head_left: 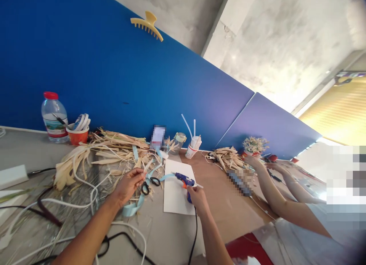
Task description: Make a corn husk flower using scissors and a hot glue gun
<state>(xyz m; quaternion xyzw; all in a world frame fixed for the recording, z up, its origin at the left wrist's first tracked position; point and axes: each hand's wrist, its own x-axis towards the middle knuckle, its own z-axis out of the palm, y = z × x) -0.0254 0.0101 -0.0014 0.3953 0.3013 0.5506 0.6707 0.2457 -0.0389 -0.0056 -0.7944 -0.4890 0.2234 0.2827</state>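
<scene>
My left hand (pixel 129 184) pinches a small pale strip of dried husk, close to a pair of black scissors (pixel 150 185) and a light blue ribbon (pixel 136 206) on the grey table. My right hand (pixel 198 197) is wrapped round the handle of a blue glue gun (pixel 184 179). The gun's nozzle points left toward my left hand, over a white sheet of paper (pixel 175 198). Its black cord (pixel 194 234) runs down toward me.
A heap of dried husks (pixel 108 150) lies behind my hands. A water bottle (pixel 53 118), an orange cup (pixel 77 134) and a cup of glue sticks (pixel 192 147) stand by the blue partition (pixel 114 74). At right another person's arms (pixel 274 188) work beside more husks (pixel 228 158). White and black cables (pixel 85 204) cross the near table.
</scene>
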